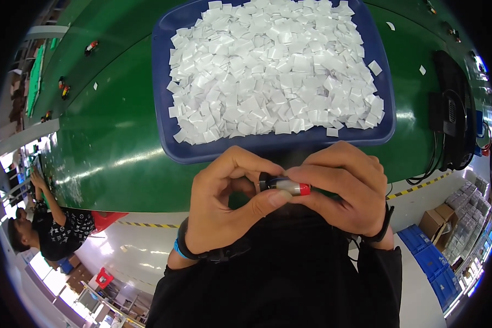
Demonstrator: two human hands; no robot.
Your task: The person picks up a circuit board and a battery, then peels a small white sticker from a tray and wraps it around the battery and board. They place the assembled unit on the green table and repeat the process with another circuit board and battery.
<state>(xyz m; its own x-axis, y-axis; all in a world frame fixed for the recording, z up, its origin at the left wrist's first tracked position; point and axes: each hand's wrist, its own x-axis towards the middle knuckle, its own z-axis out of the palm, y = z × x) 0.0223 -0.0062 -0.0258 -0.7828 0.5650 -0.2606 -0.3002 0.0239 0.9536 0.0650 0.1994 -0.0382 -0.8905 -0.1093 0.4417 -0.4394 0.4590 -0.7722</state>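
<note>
Between my two hands, in front of the tray, is a small cylinder-shaped part (287, 187) with a black disc-like end, a silver-grey body and a red tip. My left hand (218, 199) is closed on its black end and body, thumb along the near side and fingers behind. My right hand (344, 188) pinches it near the red end with thumb and fingertips. The part lies nearly level, its red tip toward the right; fingertips hide some of it. Just beyond my hands stands a blue tray (224, 154) heaped with small white square pieces (273, 71).
The tray sits on a green worktable (120, 164). Several small coloured parts (91, 47) lie at the far left. A black device (452, 115) with cables is at the right. A co-worker (54, 229) works at the left edge. Blue crates (432, 262) stand on the floor.
</note>
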